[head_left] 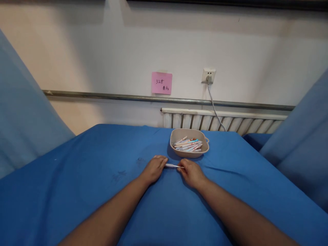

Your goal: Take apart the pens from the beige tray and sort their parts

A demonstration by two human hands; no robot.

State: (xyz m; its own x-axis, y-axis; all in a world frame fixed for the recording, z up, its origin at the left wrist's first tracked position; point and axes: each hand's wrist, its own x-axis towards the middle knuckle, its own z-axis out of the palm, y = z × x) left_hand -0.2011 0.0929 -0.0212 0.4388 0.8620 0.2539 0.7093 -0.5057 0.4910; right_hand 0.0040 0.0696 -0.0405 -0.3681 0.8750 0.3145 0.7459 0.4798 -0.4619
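Observation:
Just in front of the basin, a slim white pen (171, 165) lies level between my two hands, close above the blue cloth. My left hand (155, 168) is closed around its thicker left end. The narrow right end tapers to a thin tip, which the thumb and fingers of my right hand (191, 172) pinch. Whether that thin part is a refill or the pen's own point is too small to tell. Beyond my hands stands a beige plastic basin (189, 154), holding a heap of mostly white pens (188, 145) with a few coloured ones.
A blue cloth (84, 177) covers the table. Blue curtains hang at the left (23, 109) and right (302, 143). Behind are a white radiator (197, 121), a metal pipe (123, 97), a socket (208, 76) with a plugged-in cord, and a pink note (162, 83).

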